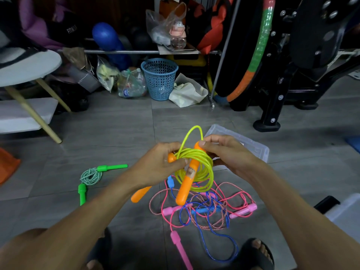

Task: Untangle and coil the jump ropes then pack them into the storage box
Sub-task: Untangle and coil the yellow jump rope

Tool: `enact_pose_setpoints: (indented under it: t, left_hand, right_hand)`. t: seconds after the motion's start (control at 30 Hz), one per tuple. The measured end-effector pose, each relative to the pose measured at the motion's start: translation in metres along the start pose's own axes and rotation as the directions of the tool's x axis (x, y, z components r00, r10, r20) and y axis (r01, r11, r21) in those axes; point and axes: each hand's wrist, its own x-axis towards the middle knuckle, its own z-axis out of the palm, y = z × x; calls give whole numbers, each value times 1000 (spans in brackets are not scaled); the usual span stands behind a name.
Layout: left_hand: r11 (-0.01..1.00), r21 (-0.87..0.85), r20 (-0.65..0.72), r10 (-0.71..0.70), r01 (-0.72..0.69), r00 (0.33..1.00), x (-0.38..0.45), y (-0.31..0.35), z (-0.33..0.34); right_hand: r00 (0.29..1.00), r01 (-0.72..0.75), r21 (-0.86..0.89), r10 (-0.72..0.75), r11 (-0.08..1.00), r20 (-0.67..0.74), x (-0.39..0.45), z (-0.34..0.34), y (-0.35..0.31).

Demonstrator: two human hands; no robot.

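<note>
Hands coiling a yellow rope above the floor tangle
Clear storage box (259,149) lies behind; left hand (161,164) grips the yellow rope coil (196,168), right hand (224,151) pinches its orange handle (188,178); pink and blue ropes (204,211) tangled below; green rope (90,177) coiled left

Held above the grey tiled floor (120,129), a coiled yellow-green plastic jump rope (194,168) with two orange plastic handles is gripped by both hands: the left hand (161,164) grips the coil and one orange handle (141,193), while the right hand (224,151) pinches the top of the other orange handle (188,178), which hangs tilted across the coil. Below them on the floor lies a tangle of pink and blue ropes (206,209) with pink and blue handles, and to the left a coiled green-and-white braided rope with green handles (91,176) lies apart. A clear plastic storage box (253,147) sits just beyond the right hand, partly hidden by it.
</note>
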Motion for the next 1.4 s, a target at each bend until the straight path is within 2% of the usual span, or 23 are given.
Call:
enact_pose_setpoints:
  t: [0.1,0.2,0.27,0.37,0.43,0.5,0.53,0.6,0.67,0.73,0.83,0.9,0.97,1.0,1.07,1.1,1.17,1.23,1.3,1.37,1.4]
  left_hand:
    - [1000,-16,-83,25,-27,996,2,0,3]
    - [993,-118,-102,-14,2,995,5,-2,3]
    - [992,-127,-125,-18,2,992,6,-2,5]
    - [998,-59,-181,9,-20,983,8,-1,8]
    - [1000,-9,-234,6,-9,972,10,-4,9]
    - [999,23,-326,-38,48,945,12,-9,8]
    - [996,32,-369,-61,78,927,14,-10,8]
    - [991,43,-433,-96,126,896,15,-13,7]
    - [985,48,-466,-123,164,876,16,-13,8]
    - [982,61,-482,-127,178,867,16,-14,8]
    - [978,67,-499,-140,199,855,17,-14,12]
    - [955,105,-510,-187,276,840,19,-17,14]
    - [922,119,-505,-263,368,822,20,-20,15]
    - [912,92,-488,-309,400,816,21,-23,15]
    - [897,-91,-427,-428,434,797,24,-26,14]
    - [873,-202,-386,-487,443,784,24,-26,14]
    - [835,-316,-334,-542,450,771,26,-30,14]
    - [835,-330,-300,-535,440,790,25,-29,13]
    - [846,-316,-300,-519,430,801,24,-29,9]
    - [866,-255,-334,-496,430,802,23,-32,3]
    - [884,-201,-343,-467,422,815,23,-33,1]
  right_hand:
    - [1000,-5,-25,5,1000,24,-1,5,-1]
    - [994,-108,65,106,992,34,0,8,-3]
    - [985,-167,60,164,984,52,0,9,-4]
    - [981,-177,-165,187,970,47,2,10,4]
    - [989,-141,-249,124,958,-84,1,8,7]
    - [961,-5,-187,-47,982,-274,0,4,7]
    - [936,79,-182,-136,980,-326,-1,3,5]
    - [926,162,-278,-244,947,-289,-3,7,4]
    - [965,114,-466,-210,878,-160,-6,18,7]
    - [977,68,-625,-178,778,-115,-7,25,10]
    - [955,145,-717,-285,682,-78,-6,26,13]
    - [931,210,-824,-365,527,3,-3,26,16]
    - [899,250,-918,-425,308,102,-2,28,20]
    - [885,264,-936,-444,232,140,-3,29,19]
    - [868,294,-938,-462,184,182,-3,26,18]
    - [871,300,-932,-457,206,179,-3,24,19]
    - [911,291,-875,-391,386,130,-3,18,17]
    - [949,275,-773,-291,571,122,-6,13,12]
    - [959,252,-680,-269,689,83,-9,8,4]
    - [959,217,-640,-283,737,0,-10,-3,-2]
    - [950,218,-679,-312,702,-18,-10,-9,-1]
